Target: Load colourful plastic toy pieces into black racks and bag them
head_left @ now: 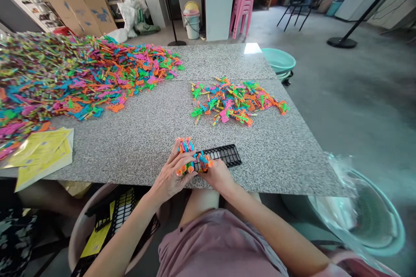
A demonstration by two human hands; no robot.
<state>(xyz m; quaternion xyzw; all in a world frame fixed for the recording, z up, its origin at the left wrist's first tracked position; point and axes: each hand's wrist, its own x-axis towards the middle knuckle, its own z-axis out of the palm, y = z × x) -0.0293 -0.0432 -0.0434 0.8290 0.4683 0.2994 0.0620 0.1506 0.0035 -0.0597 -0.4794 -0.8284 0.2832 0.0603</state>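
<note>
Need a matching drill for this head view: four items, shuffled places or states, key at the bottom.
Items
1. black grid tray
2. yellow printed sheets
3. smaller pile of plastic pieces
4. pink stools

Places or states
A. stacked on the floor
B. on the table, beyond the tray
C. at the left hand and right hand, near the table's edge
D. at the picture's left, sticking out past the near table edge

Pairs: 1-C, 2-D, 3-B, 4-A
</note>
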